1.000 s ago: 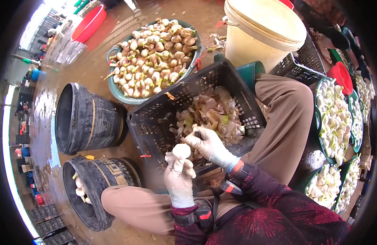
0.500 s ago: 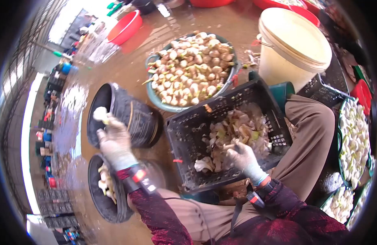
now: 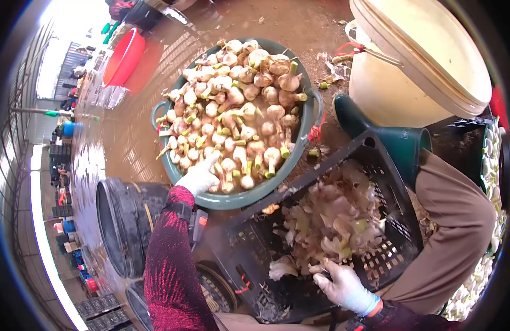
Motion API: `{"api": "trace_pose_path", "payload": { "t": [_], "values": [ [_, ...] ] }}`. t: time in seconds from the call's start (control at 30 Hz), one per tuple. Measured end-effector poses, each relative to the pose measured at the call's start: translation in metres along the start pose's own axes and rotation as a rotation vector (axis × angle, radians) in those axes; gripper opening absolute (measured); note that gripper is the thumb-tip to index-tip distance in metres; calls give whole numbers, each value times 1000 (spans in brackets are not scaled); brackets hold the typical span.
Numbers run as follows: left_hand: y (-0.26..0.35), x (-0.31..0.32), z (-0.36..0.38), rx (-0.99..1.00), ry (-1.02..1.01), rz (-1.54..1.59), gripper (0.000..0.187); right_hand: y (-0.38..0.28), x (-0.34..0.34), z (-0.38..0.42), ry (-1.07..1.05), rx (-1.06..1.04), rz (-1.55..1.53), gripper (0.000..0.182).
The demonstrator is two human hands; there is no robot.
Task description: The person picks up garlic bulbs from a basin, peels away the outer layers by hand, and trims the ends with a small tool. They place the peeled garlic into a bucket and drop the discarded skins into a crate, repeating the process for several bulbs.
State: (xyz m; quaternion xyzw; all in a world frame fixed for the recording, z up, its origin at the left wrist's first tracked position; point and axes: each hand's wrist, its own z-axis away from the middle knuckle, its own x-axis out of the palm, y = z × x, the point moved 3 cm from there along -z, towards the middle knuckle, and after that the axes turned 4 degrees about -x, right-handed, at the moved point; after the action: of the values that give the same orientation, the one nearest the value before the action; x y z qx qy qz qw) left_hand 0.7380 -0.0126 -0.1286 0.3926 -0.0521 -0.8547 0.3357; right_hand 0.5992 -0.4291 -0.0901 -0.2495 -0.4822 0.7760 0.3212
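A blue-green tub (image 3: pixel 233 201) is heaped with unpeeled garlic bulbs (image 3: pixel 233 99) with cut stems. My left hand (image 3: pixel 200 175), in a pale glove, reaches over the near rim, its fingers stretched out against the bulbs at the front; the fingertips partly blend with the garlic. Over the near side of a black plastic crate (image 3: pixel 249 276), my right hand (image 3: pixel 343 287), also gloved, is closed. A small dark edge shows between its thumb and fingers, too little to name. Loose garlic skins (image 3: pixel 332 215) fill much of the crate below that hand.
At left stands a black bucket (image 3: pixel 120 226), with another black bucket (image 3: pixel 139 303) partly behind my left arm. A lidded cream bucket (image 3: pixel 387 83) stands at upper right, beside my green boot (image 3: pixel 401 143). Peeled garlic (image 3: pixel 489 220) lies along the right edge. A red basin (image 3: pixel 124 58) sits farther back.
My left hand has gone from the black bucket, where it held a peeled white garlic bulb, to the tub; that bulb is no longer in it. My right hand stays over the crate. The view has shifted.
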Motion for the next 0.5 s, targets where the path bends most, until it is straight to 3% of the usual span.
{"api": "trace_pose_path", "payload": {
  "t": [0.1, 0.13, 0.17, 0.23, 0.3, 0.37, 0.43, 0.47, 0.5],
  "values": [
    [3, 4, -25, -23, -29, -342, 87, -6, -10, -12, 0, 1, 47, 25],
    [10, 4, -25, -77, -15, -448, 80, -6, -12, -13, -9, -14, 87, 28],
    [3, 5, -30, -28, -23, -522, 55, -4, -11, -13, -3, -3, 86, 28],
    [-7, 4, -21, -347, -143, -131, 26, -1, -7, -9, 30, 40, 14, 26],
    [-2, -2, 5, -345, -52, -8, 19, 0, -3, -7, 22, 18, 16, 26],
    [2, -7, 40, -268, 198, 275, 13, -1, -3, -1, 23, -29, 28, 25],
    [20, -10, 88, -125, 300, 481, 13, -2, 1, 3, -49, -67, -15, 25],
    [40, -4, 117, -90, 297, 611, 14, -1, 7, 8, -82, 58, -273, 27],
    [45, 11, 142, 27, 215, 1020, 17, -17, 3, 9, -149, 144, -324, 32]
  ]
}}
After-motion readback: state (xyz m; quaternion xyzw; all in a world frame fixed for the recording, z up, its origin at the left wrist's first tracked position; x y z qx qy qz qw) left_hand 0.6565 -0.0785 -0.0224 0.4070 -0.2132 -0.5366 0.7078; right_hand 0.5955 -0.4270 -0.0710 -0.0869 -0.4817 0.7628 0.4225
